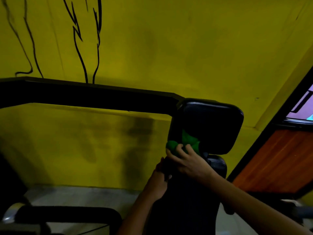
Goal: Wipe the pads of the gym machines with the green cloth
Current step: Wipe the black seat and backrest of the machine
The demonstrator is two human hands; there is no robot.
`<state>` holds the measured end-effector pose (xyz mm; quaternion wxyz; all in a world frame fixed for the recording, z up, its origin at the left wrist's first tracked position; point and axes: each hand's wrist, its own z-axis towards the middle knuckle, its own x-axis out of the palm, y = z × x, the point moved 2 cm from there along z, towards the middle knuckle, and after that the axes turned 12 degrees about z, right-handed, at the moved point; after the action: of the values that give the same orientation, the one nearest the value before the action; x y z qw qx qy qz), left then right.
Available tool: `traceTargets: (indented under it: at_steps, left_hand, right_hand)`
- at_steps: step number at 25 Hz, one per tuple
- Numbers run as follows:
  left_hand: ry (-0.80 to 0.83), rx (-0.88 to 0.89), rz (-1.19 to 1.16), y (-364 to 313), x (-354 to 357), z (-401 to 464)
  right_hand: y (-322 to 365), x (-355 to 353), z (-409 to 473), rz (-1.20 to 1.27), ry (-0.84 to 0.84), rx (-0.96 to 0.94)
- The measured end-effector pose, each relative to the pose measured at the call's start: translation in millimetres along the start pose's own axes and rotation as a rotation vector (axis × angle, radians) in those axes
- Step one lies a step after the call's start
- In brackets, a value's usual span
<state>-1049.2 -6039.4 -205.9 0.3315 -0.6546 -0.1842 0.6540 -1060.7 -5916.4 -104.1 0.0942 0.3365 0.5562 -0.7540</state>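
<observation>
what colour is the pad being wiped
Black, seen in the head view: the headrest pad behind the green cloth.

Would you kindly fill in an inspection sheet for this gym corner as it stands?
Surface: black head pad, upright, atop a black back pad.
Job's things: green cloth, bunched against the head pad's lower left.
Clutter: nothing seen.
Grippers: right hand grips the cloth; left hand holds the back pad's left edge, fingers partly hidden.
Cables: nothing seen.
Surroundings: yellow wall with black line drawings, black frame bar, wooden panel on the right.
</observation>
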Motion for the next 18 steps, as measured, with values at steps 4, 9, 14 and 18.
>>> traceTargets:
  at_steps: [4,9,14,18]
  left_hand:
    - [0.016,-0.043,-0.006,-5,-3,-3]
    - [0.051,0.005,-0.022,-6,-6,-6]
    - [-0.108,0.224,0.085,-21,-11,-10]
    - [-0.173,0.316,0.192,-33,-10,-8]
  right_hand:
    - [9,20,-52,0.332,-0.057,0.303]
    - [13,30,-91,0.512,-0.053,0.574]
    - [25,44,-107,0.515,-0.076,0.603]
    - [14,51,-148,0.602,-0.179,0.916]
